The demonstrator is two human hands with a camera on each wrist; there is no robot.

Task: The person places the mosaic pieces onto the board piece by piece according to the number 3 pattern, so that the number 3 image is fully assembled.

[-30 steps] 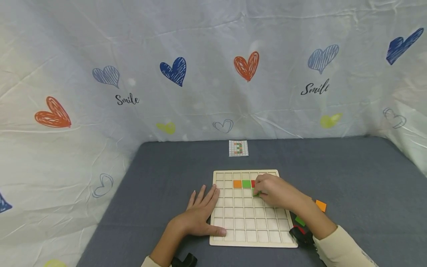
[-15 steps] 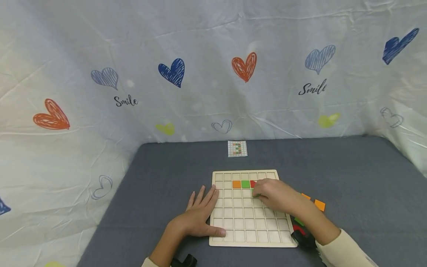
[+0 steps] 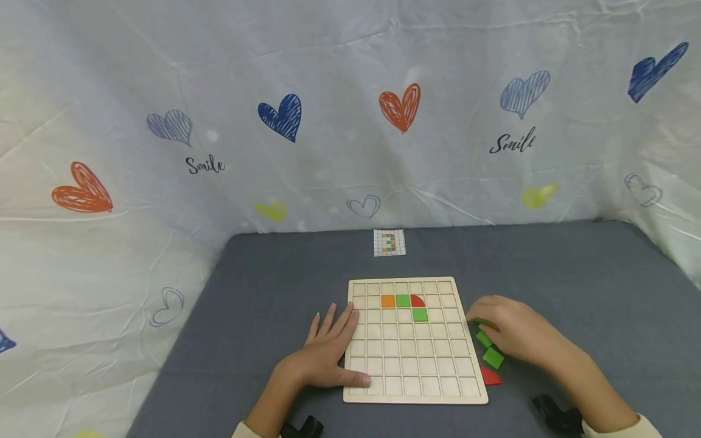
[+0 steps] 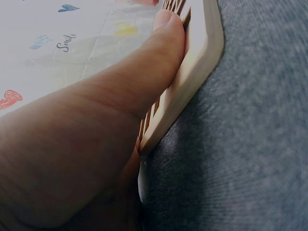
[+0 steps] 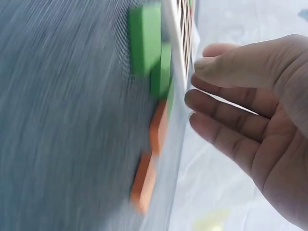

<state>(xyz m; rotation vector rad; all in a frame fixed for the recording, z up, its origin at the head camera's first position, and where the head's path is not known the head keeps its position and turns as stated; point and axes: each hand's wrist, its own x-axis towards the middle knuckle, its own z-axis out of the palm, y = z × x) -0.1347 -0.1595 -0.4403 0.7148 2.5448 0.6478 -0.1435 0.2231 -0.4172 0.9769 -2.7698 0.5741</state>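
A wooden grid board (image 3: 386, 384) lies on the grey tabletop. In its cells sit an orange square tile (image 3: 387, 301), a green square tile (image 3: 402, 300), a red quarter-round tile (image 3: 417, 300) and, one row nearer, another green tile (image 3: 420, 314). My left hand (image 3: 328, 359) rests spread on the board's left edge, its thumb (image 4: 163, 43) lying over the frame. Beside the right edge, my right hand (image 3: 512, 328) hovers by loose green tiles (image 3: 493, 358). Its fingers (image 5: 226, 108) are loosely bent, with nothing seen between them and the thumb. In the head view the hand hides the orange tiles (image 5: 159, 127).
A loose red tile (image 3: 490, 376) lies by the board's lower right edge. Behind the board is a small card (image 3: 389, 243) printed with a coloured grid pattern. A pale curtain (image 3: 328, 170) with hearts hangs at the back. Each wrist carries a black camera mount (image 3: 557, 415).
My right hand has left the green tile in the second tile row and moved right to the loose tiles. That tile and the red one now show fully. The left hand stays put.
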